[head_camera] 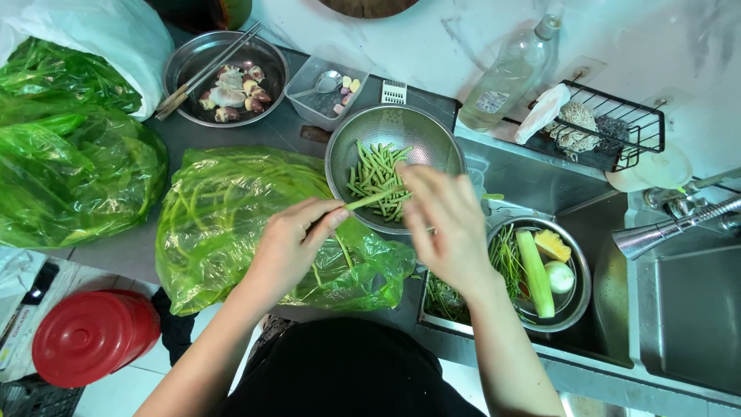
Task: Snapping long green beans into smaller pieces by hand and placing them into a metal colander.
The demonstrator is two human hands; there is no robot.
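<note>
L hand (289, 239) + R hand (444, 224) – both pinch green stem (370, 200) | over colander (351, 150) (cut bits inside) | green bag (231, 216) below

green plastic bags (231, 208) on counter, white-labelled clear bottle (505, 77) behind colander

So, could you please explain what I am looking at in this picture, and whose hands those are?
This is one view from a camera worn on a person's head, looking down at their own two bare hands over a kitchen counter. The left hand and right hand both hold one thin green stem above a metal colander of cut stem pieces. Beside it lies a green plastic bag of stems, with more bags at the far left. Behind stand a metal bowl of raw meat with chopsticks and a clear tub with a spoon. In the sink, another bowl holds vegetables. A red lid sits below the counter.
</note>
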